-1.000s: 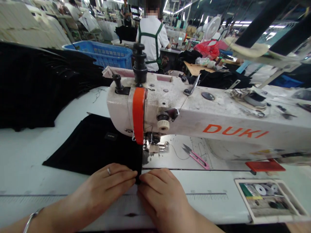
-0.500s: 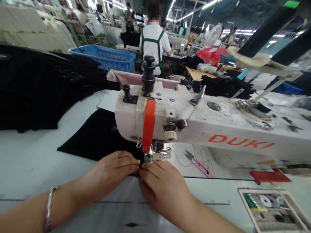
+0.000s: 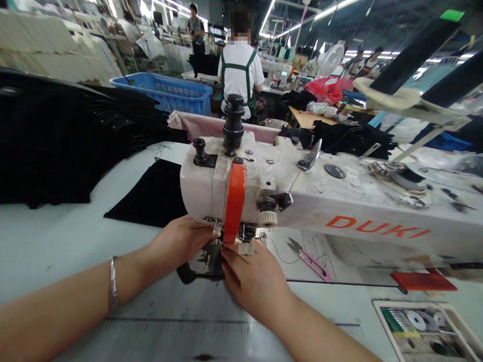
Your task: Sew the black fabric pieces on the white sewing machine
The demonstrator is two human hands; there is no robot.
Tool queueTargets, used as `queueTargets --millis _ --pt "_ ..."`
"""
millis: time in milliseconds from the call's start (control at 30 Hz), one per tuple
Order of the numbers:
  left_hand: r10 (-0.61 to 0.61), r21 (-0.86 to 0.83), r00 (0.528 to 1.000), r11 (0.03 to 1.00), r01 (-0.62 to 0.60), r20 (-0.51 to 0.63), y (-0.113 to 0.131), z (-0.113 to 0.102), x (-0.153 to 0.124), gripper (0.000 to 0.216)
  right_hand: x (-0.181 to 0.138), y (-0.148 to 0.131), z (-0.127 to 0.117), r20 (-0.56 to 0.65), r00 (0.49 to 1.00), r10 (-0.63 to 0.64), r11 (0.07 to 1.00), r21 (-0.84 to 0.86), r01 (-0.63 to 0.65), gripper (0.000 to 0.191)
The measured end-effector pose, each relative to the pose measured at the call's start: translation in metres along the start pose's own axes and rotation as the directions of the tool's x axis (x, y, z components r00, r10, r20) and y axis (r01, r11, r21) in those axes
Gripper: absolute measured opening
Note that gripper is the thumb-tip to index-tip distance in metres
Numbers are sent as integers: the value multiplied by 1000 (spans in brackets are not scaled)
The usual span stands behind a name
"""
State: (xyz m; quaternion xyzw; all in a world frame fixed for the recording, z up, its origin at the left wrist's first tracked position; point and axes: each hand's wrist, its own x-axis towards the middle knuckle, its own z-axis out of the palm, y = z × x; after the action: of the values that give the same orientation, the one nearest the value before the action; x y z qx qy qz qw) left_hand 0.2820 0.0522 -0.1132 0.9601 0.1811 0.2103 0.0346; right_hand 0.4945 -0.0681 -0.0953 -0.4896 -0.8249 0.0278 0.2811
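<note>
A black fabric piece (image 3: 151, 196) lies on the bed of the white sewing machine (image 3: 211, 181), its near end under the needle area. My left hand (image 3: 183, 241) has its fingers together on the fabric's near end, left of the presser foot. My right hand (image 3: 256, 281) is closed with curled fingers right at the needle area, thumb tucked below. The fingertips of both hands are partly hidden by the machine head and its orange guard (image 3: 234, 203). Bare metal bed shows between and below the hands.
Pink-handled thread snips (image 3: 311, 259) lie right of the needle. A stack of black garment pieces (image 3: 45, 146) covers the left side. At the right is a tray (image 3: 385, 322) with bobbins. A blue basket (image 3: 169, 95) and a person in a white shirt (image 3: 241, 65) are beyond.
Both hands have moved, the left one forward toward the needle. The black fabric has shifted away from me, and the metal bed in front is now uncovered.
</note>
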Motion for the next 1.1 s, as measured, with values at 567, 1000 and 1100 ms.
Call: queueTargets --millis 567,1000,1100 --pt "-137 -24 979 990 142 149 -14 4 0 32 0 5 -5 -173 985 0 997 81 14 19" --pt "-244 -131 879 938 321 410 -3 -55 18 50 -6 15 -19 48 963 264 961 -103 -258 16" --pt "-336 -132 774 872 470 538 19 -64 19 47 -3 21 -22 69 966 251 968 -28 -249 21"
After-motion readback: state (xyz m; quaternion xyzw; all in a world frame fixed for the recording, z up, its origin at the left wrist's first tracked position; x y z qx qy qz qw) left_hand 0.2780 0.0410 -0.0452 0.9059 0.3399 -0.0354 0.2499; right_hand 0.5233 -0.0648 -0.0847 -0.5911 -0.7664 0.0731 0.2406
